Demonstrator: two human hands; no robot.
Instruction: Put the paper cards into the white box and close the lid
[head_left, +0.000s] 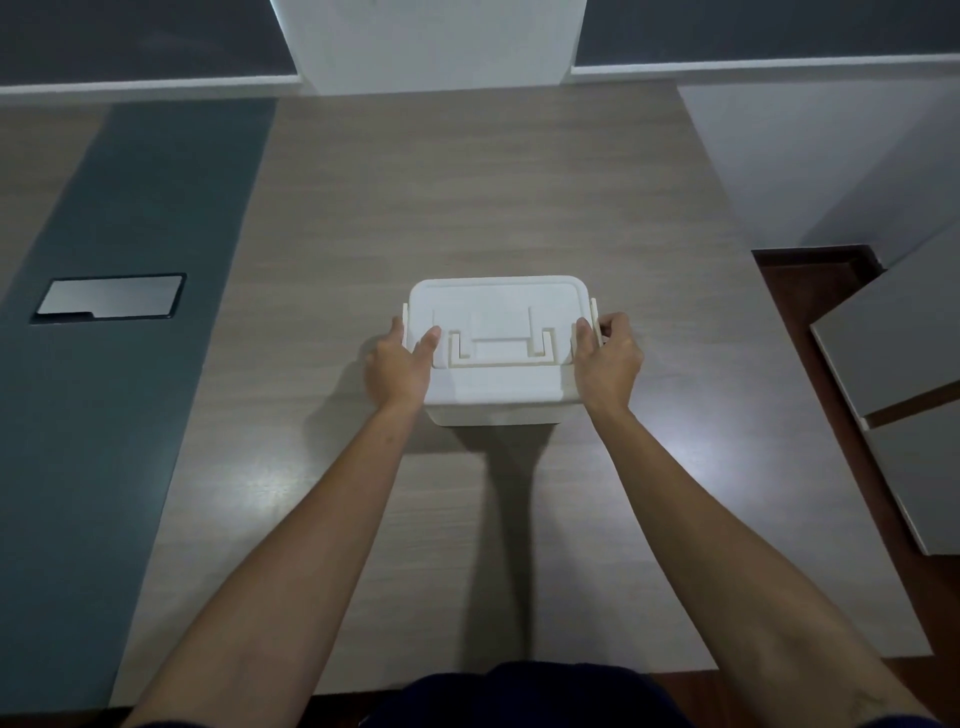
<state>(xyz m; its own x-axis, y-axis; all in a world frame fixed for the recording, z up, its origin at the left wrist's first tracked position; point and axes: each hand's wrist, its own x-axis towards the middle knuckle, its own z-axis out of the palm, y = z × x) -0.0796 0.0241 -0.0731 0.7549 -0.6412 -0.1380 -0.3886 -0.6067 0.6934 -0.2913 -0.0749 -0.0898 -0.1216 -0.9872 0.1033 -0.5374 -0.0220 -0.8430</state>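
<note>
The white box (493, 408) stands in the middle of the wooden table, with its lid (493, 306) lying flat on top and a folded handle in the lid's centre. My left hand (397, 366) grips the box's left side, thumb on the lid and fingers around the left clasp. My right hand (608, 361) grips the right side the same way, fingers curled at the right clasp. No paper cards are visible; the box's inside is hidden by the lid.
The table (467, 182) has a dark teal strip on the left with a metal cable hatch (111, 296) set in it. Grey cabinet panels (904, 364) stand off the table's right edge. A white pillar rises at the back.
</note>
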